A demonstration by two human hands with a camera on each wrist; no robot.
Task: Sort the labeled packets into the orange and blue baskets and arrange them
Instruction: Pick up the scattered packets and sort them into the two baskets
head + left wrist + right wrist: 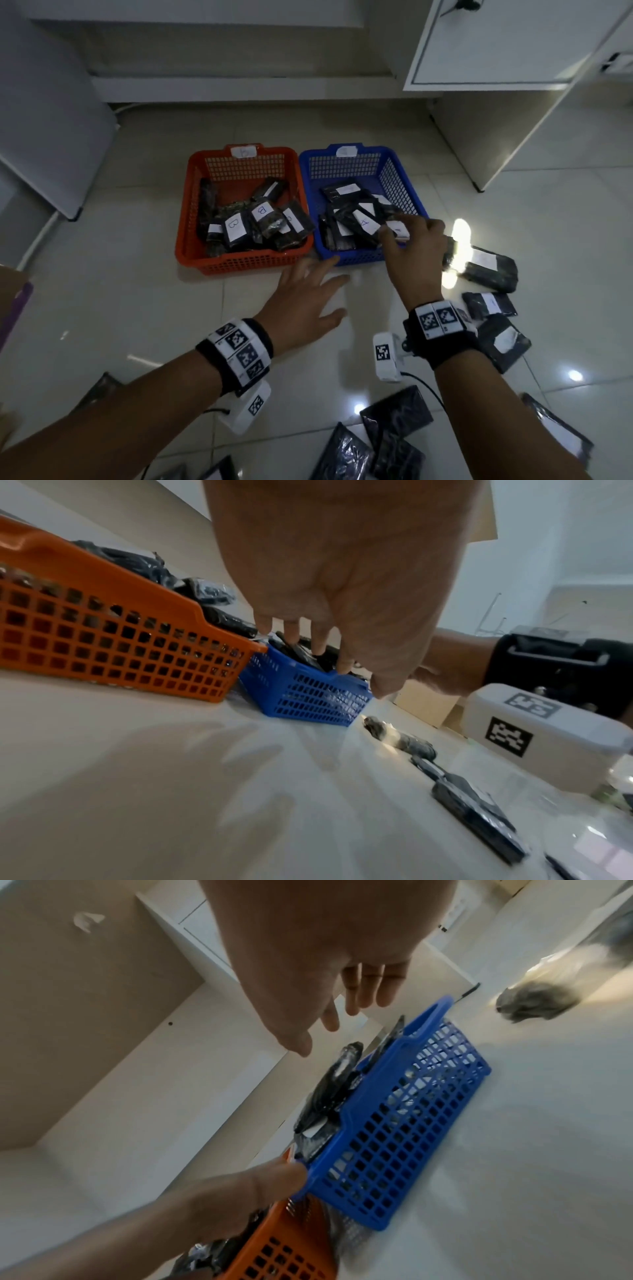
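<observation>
The orange basket (183,219) holds several black packets with B labels (236,228). Right beside it, the blue basket (404,178) holds several black packets, one of them labelled A (363,222). My right hand (394,233) hovers over the blue basket's near right corner. In the right wrist view its fingers (363,993) are loosely straight and hold nothing. My left hand (329,284) is spread flat just above the floor in front of the two baskets. Its fingertips (274,1175) reach the near left corner of the blue basket (394,1137).
Several loose black packets lie on the tiled floor to the right (491,270) and near me (397,418). A white cabinet with an open door (496,44) stands at the back right. White furniture (41,137) stands on the left, with a cardboard box (10,291) at the left edge.
</observation>
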